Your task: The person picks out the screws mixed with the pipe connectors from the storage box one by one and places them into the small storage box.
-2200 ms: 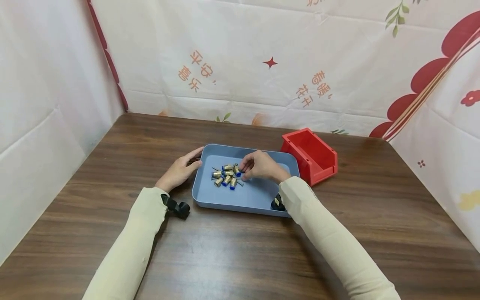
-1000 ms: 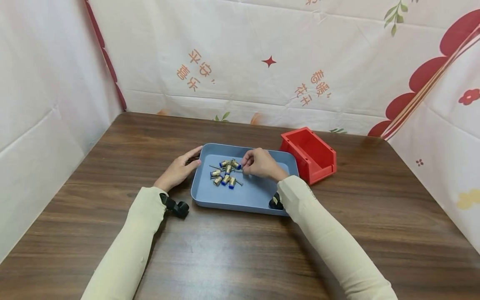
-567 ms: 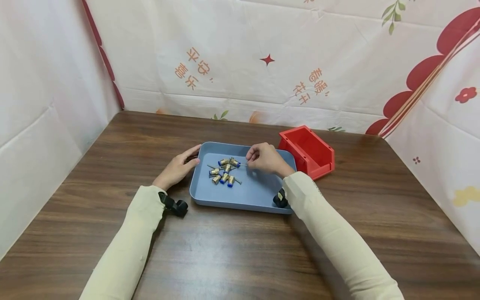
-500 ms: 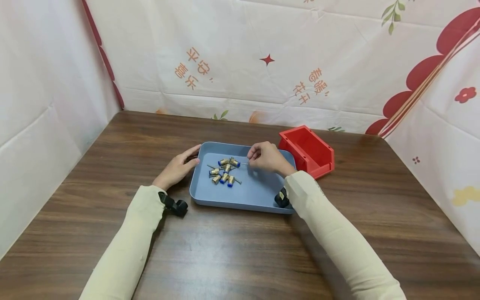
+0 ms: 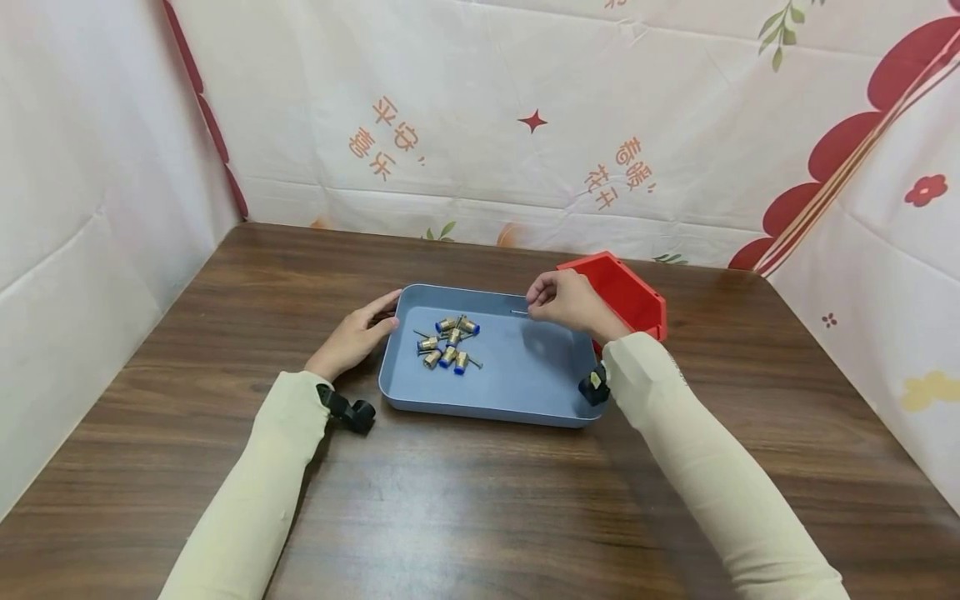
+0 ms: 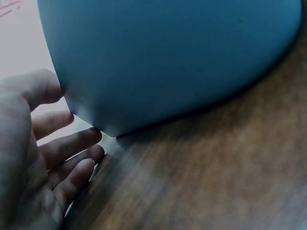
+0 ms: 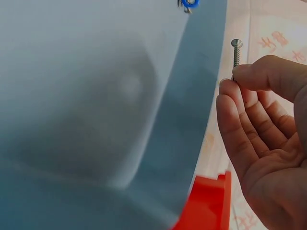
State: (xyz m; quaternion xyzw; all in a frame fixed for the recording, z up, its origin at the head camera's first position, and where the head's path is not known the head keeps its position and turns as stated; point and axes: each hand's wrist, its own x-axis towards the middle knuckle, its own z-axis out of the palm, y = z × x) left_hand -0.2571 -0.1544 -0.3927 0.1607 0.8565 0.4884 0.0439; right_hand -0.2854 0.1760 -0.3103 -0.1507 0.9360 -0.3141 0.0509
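Right hand [image 5: 572, 302]: thumb and forefinger pinched on one countersunk screw [image 7: 236, 53], other fingers loosely bent and holding nothing. Screw sticks out past the fingertips, head at the free end, thread visible just below it. It's up off the tray floor, near the far wall in the head view, well apart from the pile

Left hand [image 5: 352, 336]: fingers apart and relaxed, not wrapped round anything. Thumb at the rim of the blue-grey tray [image 5: 510, 379], left end, fingers along the outside

In the tray, left half: loose pile of brass push-fit fittings [image 5: 447, 357], most with blue collars showing, lying at mixed angles. Loose screws [image 5: 476, 361] lie in and around them, exact count hard to read

Red plastic bin [image 5: 633, 296] just beyond the tray's far right corner, partly behind the right hand. Can't tell if the two touch

Cream sleeves [image 5: 705, 458] on both arms, black wrist camera [image 5: 360, 416] on each. All on a dark wood-grain table [image 5: 360, 517], printed white curtain [image 5: 480, 67] behind
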